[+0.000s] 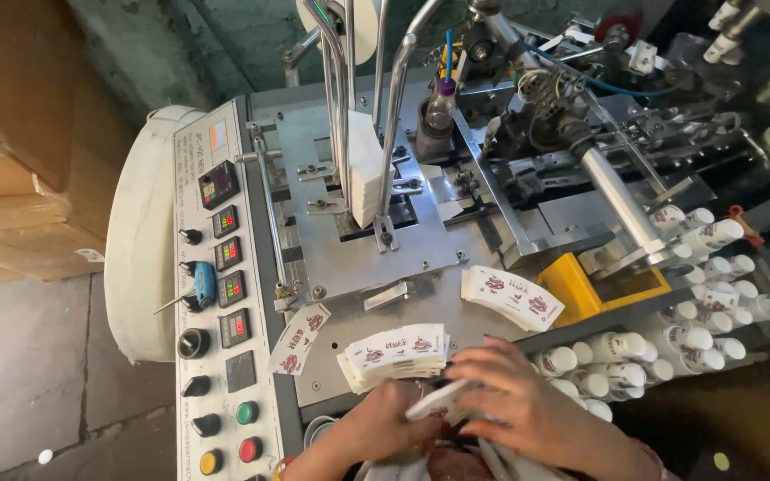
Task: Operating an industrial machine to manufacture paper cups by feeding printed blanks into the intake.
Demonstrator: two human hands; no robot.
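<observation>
Head view, looking down on a paper-cup forming machine.

Right hand (pixel 528 405): lies low in the frame, fingers (pixel 479 361) spread and curved over a thin white printed cup blank (pixel 438 401). The blank's long axis runs diagonally, lower left to upper right; its far end is hidden under the hand. How firmly it is pinched, I cannot tell.

Left hand (pixel 385 426): just beside the right, fingers curled toward the same blank and touching its lower-left end. Whether the grip is closed is not visible.

Stack of printed fan-shaped blanks (pixel 398 354): lies flat on the grey metal tabletop (pixel 358 258), just above both hands, long axis roughly left-right, curved edges facing the person.

Second, smaller stack (pixel 511 298): to the upper right, beside a yellow block (pixel 572 285), long axis slanting down to the right.

Single loose blank (pixel 298 338): left of the main stack, near the control panel (pixel 225 294) with red digital readouts and knobs.

Finished white cups (pixel 683 338): piled at right, open ends mostly toward the camera.

Cardboard boxes (pixel 20 134): far left.
</observation>
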